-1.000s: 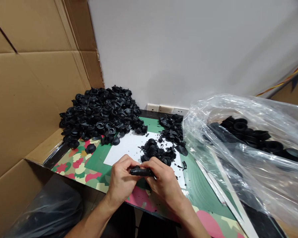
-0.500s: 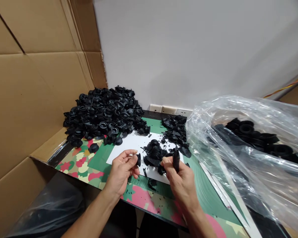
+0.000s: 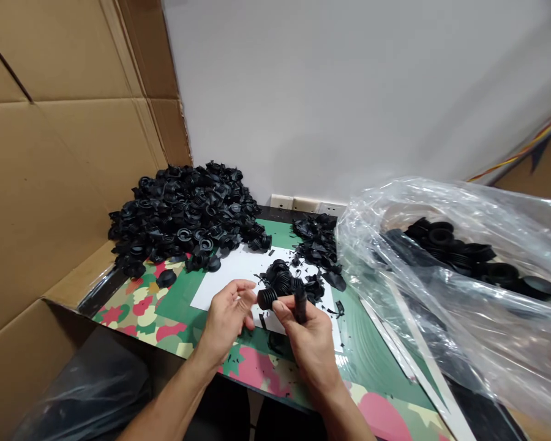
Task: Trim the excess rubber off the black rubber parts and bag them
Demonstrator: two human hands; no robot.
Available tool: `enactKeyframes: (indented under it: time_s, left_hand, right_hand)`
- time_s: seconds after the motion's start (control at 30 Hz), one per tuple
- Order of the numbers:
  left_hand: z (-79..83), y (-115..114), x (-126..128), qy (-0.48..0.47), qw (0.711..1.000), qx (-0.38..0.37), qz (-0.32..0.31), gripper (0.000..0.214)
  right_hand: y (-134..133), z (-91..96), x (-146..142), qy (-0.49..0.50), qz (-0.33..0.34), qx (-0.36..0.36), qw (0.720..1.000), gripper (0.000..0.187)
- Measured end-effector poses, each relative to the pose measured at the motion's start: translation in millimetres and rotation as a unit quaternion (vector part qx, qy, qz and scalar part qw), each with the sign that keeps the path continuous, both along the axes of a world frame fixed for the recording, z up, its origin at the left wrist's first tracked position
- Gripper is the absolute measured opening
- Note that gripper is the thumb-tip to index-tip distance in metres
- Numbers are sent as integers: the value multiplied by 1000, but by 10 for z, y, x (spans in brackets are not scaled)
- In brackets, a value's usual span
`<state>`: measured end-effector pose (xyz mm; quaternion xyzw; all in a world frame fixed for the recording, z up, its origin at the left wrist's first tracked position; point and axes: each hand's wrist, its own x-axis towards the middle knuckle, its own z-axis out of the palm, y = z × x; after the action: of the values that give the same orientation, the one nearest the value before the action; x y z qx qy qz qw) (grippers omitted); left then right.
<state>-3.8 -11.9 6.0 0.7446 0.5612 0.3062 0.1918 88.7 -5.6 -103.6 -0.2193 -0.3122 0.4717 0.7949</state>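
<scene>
A black ribbed rubber plug (image 3: 267, 298) is between my two hands, its round flat end facing me. My right hand (image 3: 310, 334) has its thumb and forefinger at the plug's right edge. The same hand grips a dark stick-like tool (image 3: 300, 303) upright; its working end cannot be made out. My left hand (image 3: 229, 315) is just left of the plug, thumb and fingers apart and curved, the tips close to its edge. Behind the plug, a small heap of ribbed black pieces (image 3: 280, 277) lies on a white sheet (image 3: 229, 269).
A large pile of black rubber pieces (image 3: 183, 214) is at back left, by a cardboard wall (image 3: 64, 153). Black scraps (image 3: 316, 242) lie at the back. On the right, a clear plastic bag (image 3: 367, 214) holds more black parts. Wall sockets (image 3: 305, 204) are behind the table.
The plug has turned and moved right, from my left fingers towards my right thumb. My right hand has moved left to meet it, bringing the tool along. The left fingers have loosened.
</scene>
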Motion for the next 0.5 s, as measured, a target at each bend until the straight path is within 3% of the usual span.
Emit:
enactKeyframes:
  time_s: [0.07, 0.13, 0.23, 0.33, 0.5]
  left_hand:
    - [-13, -27, -47, 85, 993, 64, -53, 69]
    - [-29, -54, -58, 151, 975, 129, -104, 58]
    - [-33, -64, -17, 157, 961, 177, -141, 38]
    - [-15, -42, 33, 72, 981, 126, -126, 34]
    - [-11, -14, 71, -89, 996, -11, -24, 45]
  right_hand:
    - [20, -10, 8, 55, 79, -40, 995, 50]
    - [26, -7, 21, 87, 126, -43, 987, 46]
    - [6, 16, 63, 112, 189, -34, 975, 42]
    - [-25, 30, 94, 121, 223, -13, 967, 43]
    - [-46, 27, -22, 178, 194, -2, 965, 45]
